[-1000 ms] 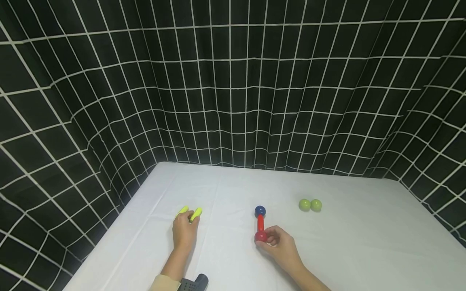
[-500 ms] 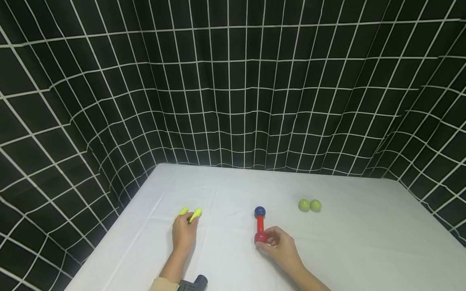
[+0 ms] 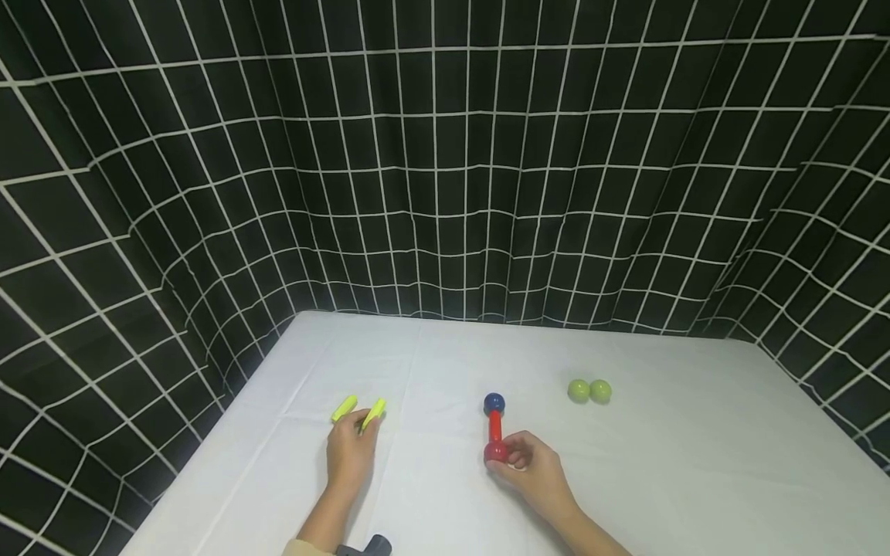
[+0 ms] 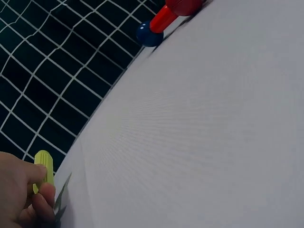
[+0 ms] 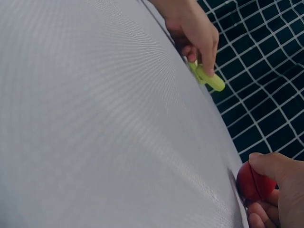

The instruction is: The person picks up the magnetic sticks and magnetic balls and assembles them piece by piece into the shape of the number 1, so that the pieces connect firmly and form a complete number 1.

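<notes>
The left hand [image 3: 350, 452] has shifted back slightly, baring more of the left stick [image 3: 344, 408], and pinches the right stick [image 3: 375, 412] at lower left, best lifted without nudging its neighbour while the right hand [image 3: 541, 476] grips the red ball [image 3: 495, 452], lower centre, steadily.

Looks like a staged booth, lab- or studio-type; which, can't tell. Black curtain [image 3: 452, 154] w/ white grid lines hangs behind the table [image 3: 431, 494] and round on L & R sides, approx. a 3-sided enclosure. Folds show it's fabric. Plain white cloth [image 3: 695, 432], a bit creased, covers the top. Both wrist views: same curtain in bkgd., same cloth.
</notes>
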Action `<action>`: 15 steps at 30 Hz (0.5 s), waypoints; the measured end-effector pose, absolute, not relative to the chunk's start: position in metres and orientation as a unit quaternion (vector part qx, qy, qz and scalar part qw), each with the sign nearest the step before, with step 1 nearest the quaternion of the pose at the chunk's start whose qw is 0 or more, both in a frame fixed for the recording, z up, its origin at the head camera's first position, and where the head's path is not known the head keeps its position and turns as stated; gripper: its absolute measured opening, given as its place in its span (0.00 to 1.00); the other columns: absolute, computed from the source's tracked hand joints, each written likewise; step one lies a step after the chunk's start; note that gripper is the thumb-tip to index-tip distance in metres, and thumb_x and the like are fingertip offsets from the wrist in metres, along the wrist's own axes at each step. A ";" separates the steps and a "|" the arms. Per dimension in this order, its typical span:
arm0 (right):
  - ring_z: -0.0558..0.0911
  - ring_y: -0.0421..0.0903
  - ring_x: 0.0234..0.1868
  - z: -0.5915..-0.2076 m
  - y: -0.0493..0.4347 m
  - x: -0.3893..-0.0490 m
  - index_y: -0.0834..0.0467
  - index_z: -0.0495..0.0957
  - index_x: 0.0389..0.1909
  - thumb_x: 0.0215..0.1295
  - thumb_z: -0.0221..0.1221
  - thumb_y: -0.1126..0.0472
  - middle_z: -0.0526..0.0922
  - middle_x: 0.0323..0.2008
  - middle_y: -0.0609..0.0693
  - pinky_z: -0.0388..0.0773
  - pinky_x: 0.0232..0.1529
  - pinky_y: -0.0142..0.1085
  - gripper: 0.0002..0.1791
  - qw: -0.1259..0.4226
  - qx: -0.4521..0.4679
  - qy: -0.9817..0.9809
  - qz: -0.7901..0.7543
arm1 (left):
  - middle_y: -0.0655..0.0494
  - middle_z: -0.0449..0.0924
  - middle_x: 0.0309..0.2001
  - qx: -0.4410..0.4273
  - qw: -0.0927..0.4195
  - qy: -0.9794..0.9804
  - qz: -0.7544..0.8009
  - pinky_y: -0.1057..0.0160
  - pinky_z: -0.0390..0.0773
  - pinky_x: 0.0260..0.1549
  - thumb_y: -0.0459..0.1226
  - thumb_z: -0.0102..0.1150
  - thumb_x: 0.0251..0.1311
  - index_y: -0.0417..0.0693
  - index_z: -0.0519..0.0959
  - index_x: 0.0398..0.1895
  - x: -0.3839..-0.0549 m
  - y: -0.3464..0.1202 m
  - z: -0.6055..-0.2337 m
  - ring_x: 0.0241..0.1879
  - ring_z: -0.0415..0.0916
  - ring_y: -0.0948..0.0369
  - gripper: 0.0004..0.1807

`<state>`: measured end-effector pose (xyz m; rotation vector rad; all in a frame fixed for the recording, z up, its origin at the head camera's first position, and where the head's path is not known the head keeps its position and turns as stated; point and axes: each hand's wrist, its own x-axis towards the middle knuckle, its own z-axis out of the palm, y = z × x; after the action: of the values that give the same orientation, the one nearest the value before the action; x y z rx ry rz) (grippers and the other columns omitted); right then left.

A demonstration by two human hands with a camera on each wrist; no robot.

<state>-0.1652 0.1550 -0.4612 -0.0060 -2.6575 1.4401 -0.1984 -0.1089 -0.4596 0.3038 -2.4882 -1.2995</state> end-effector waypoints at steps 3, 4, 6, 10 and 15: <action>0.74 0.36 0.28 -0.461 0.155 -0.165 0.58 0.77 0.37 0.43 0.72 0.56 0.80 0.28 0.45 0.73 0.29 0.25 0.21 0.063 0.001 -0.878 0.475 | 0.36 0.77 0.50 0.101 0.150 -0.867 -0.464 0.48 0.74 0.48 0.34 0.56 0.60 0.32 0.76 0.49 -0.195 -0.109 -0.460 0.49 0.75 0.42 0.17; 0.74 0.36 0.28 -0.460 0.154 -0.165 0.59 0.77 0.37 0.43 0.72 0.56 0.80 0.28 0.45 0.73 0.29 0.25 0.21 0.064 0.003 -0.878 0.474 | 0.36 0.77 0.50 0.101 0.146 -0.867 -0.465 0.49 0.75 0.48 0.35 0.56 0.60 0.33 0.76 0.49 -0.194 -0.108 -0.460 0.49 0.75 0.43 0.17; 0.74 0.35 0.28 -0.460 0.154 -0.165 0.59 0.77 0.37 0.43 0.72 0.56 0.80 0.28 0.45 0.74 0.29 0.25 0.21 0.068 0.007 -0.879 0.471 | 0.36 0.77 0.49 0.095 0.141 -0.866 -0.471 0.49 0.75 0.47 0.35 0.57 0.59 0.33 0.76 0.49 -0.191 -0.107 -0.460 0.49 0.75 0.43 0.17; 0.74 0.35 0.28 -0.460 0.154 -0.165 0.59 0.77 0.37 0.43 0.72 0.56 0.81 0.28 0.45 0.74 0.29 0.25 0.21 0.072 0.009 -0.880 0.469 | 0.38 0.78 0.48 0.075 0.124 -0.863 -0.483 0.47 0.72 0.52 0.35 0.58 0.58 0.35 0.77 0.48 -0.186 -0.102 -0.461 0.53 0.73 0.42 0.16; 0.74 0.36 0.28 -0.461 0.154 -0.165 0.59 0.77 0.37 0.43 0.72 0.56 0.81 0.28 0.45 0.74 0.30 0.25 0.21 0.067 0.003 -0.881 0.469 | 0.41 0.79 0.48 0.061 0.098 -0.865 -0.488 0.48 0.73 0.51 0.37 0.59 0.58 0.38 0.77 0.47 -0.182 -0.096 -0.462 0.51 0.75 0.46 0.16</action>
<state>-0.1651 0.1543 -0.4605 0.0087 -2.6539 1.4137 -0.1823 -0.0960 -0.4615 0.1793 -2.5600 -1.4439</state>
